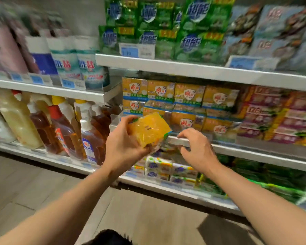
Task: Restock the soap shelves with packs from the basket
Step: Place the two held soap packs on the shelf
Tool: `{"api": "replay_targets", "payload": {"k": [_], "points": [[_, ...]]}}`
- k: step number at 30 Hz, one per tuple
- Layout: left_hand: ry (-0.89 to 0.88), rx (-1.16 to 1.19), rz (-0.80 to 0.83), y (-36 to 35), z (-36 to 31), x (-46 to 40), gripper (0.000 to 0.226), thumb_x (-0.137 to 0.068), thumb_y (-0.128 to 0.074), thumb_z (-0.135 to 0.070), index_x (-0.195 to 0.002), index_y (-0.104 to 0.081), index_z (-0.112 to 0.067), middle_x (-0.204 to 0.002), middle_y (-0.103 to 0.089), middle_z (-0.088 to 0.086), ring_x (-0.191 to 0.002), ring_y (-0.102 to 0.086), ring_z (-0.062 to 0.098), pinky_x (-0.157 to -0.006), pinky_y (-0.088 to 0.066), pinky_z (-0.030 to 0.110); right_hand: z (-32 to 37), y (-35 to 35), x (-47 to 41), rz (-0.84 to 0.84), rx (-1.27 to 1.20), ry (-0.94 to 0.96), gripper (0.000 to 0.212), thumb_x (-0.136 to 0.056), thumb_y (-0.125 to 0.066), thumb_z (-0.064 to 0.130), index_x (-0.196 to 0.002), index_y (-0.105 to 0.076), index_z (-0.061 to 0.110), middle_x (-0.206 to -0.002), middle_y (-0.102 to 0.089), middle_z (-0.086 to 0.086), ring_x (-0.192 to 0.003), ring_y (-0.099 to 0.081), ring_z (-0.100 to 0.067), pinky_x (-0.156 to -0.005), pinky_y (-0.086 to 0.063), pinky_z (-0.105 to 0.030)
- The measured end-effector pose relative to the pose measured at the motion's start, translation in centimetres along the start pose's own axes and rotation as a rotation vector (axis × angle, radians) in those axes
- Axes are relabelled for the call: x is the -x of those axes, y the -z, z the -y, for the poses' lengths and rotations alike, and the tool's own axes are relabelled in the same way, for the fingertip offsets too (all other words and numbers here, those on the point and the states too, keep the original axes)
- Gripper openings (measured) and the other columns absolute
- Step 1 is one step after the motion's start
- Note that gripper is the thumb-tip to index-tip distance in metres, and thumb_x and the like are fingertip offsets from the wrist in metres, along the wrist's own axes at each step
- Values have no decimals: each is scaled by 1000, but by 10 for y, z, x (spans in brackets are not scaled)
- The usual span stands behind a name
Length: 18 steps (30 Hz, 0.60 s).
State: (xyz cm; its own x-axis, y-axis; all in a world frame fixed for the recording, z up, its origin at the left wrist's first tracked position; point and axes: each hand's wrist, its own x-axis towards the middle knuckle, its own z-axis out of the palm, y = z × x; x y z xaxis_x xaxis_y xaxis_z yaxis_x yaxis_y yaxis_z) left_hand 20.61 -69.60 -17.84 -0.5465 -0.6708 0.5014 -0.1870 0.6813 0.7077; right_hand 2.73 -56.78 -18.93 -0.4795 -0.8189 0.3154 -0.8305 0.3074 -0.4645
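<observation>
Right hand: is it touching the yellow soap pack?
Apart. The head view shows the right hand open beside the yellow soap pack, with shelf edge visible between them; only the left hand grips it.

White middle shelf [237, 152]: stacked yellow soap packs [187, 96], purple-red packs [265, 112] beside.
</observation>
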Motion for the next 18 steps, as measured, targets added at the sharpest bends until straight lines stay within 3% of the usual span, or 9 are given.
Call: {"api": "replay_targets", "payload": {"k": [3, 6, 8, 12, 15, 18], "points": [[-93, -27, 20, 5, -43, -26, 97, -46, -74, -54, -133, -48, -20, -125, -59, -2, -113, -57, 18, -98, -48, 42, -13, 43, 13, -70, 11, -78, 27, -87, -64, 13, -113, -59, 16, -116, -57, -2, -114, -51, -20, -93, -42, -30], [-135, -130, 37, 9, -74, -58, 88, -49, -83, -43, -127, -51, -18, -112, -63, -1, -103, -60, 24, -88, -50, 40, -23, 70, 17, -93, 28, -121, 29, -88, -63, 14, -116, -57, 15, -118, -56, -1, -114, -51, -19, -93, -40, -27], [-148, -323, 99, 16, -88, -79, 82, -54, -87, -34, -125, -50, -22, -108, -64, -2, -99, -61, 25, -82, -50, 37, -27, 76, 14, -83, 49, -109, 26, -89, -63, 17, -114, -57, 16, -114, -56, 0, -111, -51, -19, -90, -41, -27], [-216, -685, 214, 33, -81, -108, 83, -58, -84, -30, -134, -49, -31, -126, -56, -7, -111, -57, 21, -84, -47, 34, -22, 70, -4, -78, 75, -69, 25, -88, -64, 21, -111, -55, 19, -106, -51, 4, -106, -51, -18, -87, -46, -33], [-120, -705, 216, 48, -56, -124, 89, -59, -85, -25, -139, -46, -27, -128, -56, -2, -114, -55, 22, -87, -47, 33, -9, 57, -24, -74, 86, -31, 28, -87, -65, 22, -113, -54, 19, -110, -51, 3, -109, -49, -17, -89, -45, -33], [41, -547, 194, 60, -32, -140, 89, -56, -88, -18, -134, -46, -19, -124, -58, 2, -112, -54, 24, -91, -49, 39, 2, 43, -43, -69, 117, 11, 33, -86, -65, 25, -115, -52, 18, -115, -50, 2, -111, -47, -17, -90, -45, -32]]}}
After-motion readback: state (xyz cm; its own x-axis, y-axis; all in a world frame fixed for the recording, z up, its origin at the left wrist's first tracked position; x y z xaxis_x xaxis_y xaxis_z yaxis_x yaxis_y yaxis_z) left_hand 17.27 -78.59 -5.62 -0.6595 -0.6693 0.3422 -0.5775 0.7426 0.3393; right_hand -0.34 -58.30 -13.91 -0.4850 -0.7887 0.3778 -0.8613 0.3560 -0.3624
